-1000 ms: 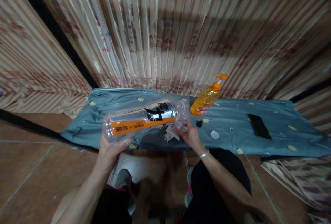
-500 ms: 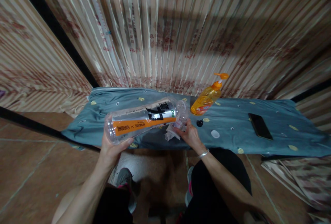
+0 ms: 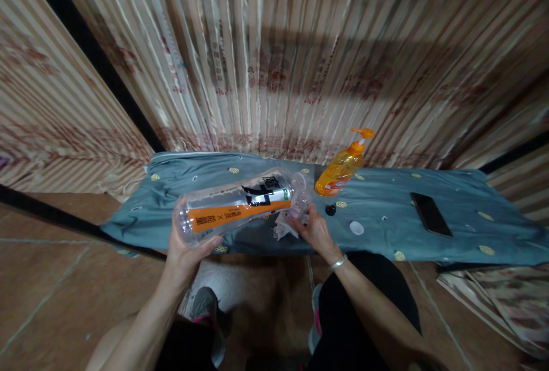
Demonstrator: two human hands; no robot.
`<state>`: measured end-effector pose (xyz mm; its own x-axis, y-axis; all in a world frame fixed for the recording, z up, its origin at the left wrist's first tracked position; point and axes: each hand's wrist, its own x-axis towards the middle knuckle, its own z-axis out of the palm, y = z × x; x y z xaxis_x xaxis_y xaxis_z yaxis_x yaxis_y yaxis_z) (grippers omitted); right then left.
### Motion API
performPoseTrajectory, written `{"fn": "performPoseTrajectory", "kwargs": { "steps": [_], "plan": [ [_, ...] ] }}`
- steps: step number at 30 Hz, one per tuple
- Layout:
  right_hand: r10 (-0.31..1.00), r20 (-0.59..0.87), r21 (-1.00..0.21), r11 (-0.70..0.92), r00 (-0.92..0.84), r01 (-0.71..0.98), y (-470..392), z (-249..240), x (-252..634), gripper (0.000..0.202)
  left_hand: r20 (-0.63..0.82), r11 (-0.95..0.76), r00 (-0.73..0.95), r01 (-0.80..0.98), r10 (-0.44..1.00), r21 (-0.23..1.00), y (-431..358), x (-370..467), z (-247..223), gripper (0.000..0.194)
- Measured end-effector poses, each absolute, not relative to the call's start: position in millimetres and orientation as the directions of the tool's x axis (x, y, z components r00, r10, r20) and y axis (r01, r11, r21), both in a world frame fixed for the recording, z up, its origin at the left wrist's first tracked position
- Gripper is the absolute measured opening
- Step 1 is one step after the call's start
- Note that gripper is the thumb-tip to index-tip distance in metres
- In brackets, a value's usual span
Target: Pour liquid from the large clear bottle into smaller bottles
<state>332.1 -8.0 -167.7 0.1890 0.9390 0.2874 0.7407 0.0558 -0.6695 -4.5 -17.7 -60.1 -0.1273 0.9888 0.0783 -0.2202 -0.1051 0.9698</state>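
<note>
A large clear plastic bottle [image 3: 240,202] with an orange and silver label and black lettering lies tilted across my view, its neck end to the right. My left hand [image 3: 189,251] is closed around its base end from below. At the neck, my right hand [image 3: 316,232] has its fingers closed on a crumpled white tissue [image 3: 286,226]. Clear plastic shows just above those fingers; where the bottle's neck ends there is hard to make out. A small black cap [image 3: 330,210] lies to the right of my right hand.
An orange pump bottle [image 3: 341,172] stands behind the cap. On the patterned blue-green cloth [image 3: 386,188] are a white disc [image 3: 356,227] and, farther right, a black phone [image 3: 431,214]. A pleated curtain [image 3: 274,62] hangs behind; dark metal poles [image 3: 98,62] slant at the sides.
The whole scene sits slightly lower in view. Both hands keep their grips, and the bottle and tissue hold nearly the same position relative to each other.
</note>
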Motion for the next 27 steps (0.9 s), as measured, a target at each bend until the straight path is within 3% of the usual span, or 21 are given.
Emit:
{"fn": "performPoseTrajectory", "kwargs": {
  "steps": [12, 27],
  "plan": [
    [0.941, 0.269, -0.702, 0.045, 0.206, 0.711, -9.0, -161.8, 330.9, 0.041, 0.080, -0.113, -0.152, -0.223, 0.985, 0.968, -17.7, -2.9, -58.7, 0.118],
    [0.942, 0.259, -0.726, 0.045, 0.212, 0.686, -9.6, -165.0, 331.4, 0.048, 0.086, -0.116, -0.183, -0.163, 0.979, 0.980, -18.4, -3.9, -59.0, 0.118]
  ]
}}
